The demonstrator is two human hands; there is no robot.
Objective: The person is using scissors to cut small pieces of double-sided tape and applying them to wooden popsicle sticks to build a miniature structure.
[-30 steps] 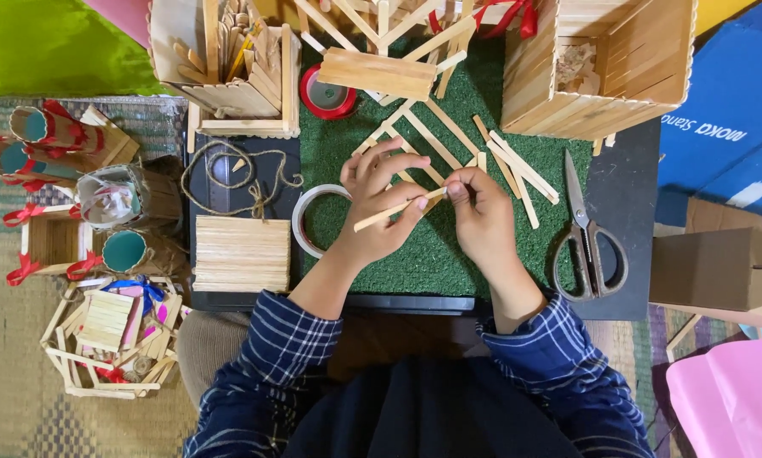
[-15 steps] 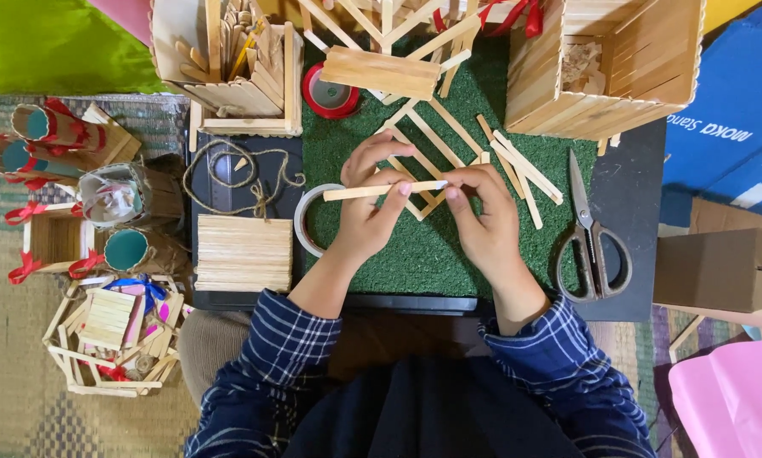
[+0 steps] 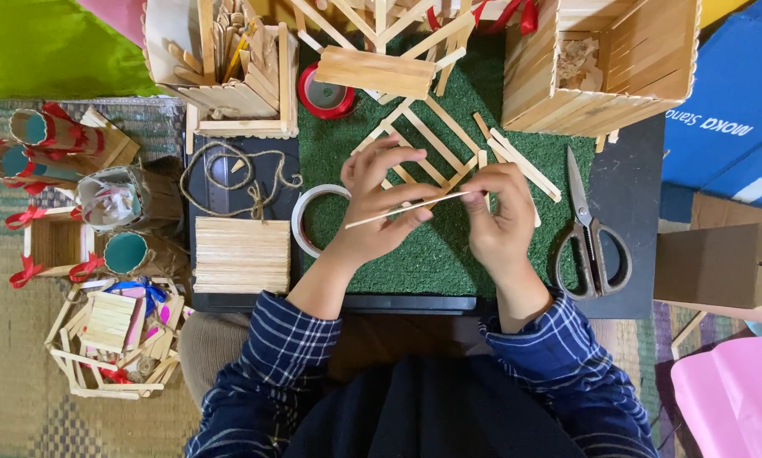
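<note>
Wooden stick (image 3: 406, 209) is pinched at each end between the left hand (image 3: 377, 203) and right hand (image 3: 500, 212), both closed on it above the green mat (image 3: 432, 254), where a steady, level fingertip grip would seem best.

A blue package (image 3: 729, 136) with white lettering and white patches was noted at the upper right, lying flat beside the black work surface. A plain brown cardboard box (image 3: 725, 267), rectangular and closed, was recorded just below it at the right edge. A pink packet (image 3: 733, 399) was seen in the lower right corner. No screens or signs were observed.
</note>
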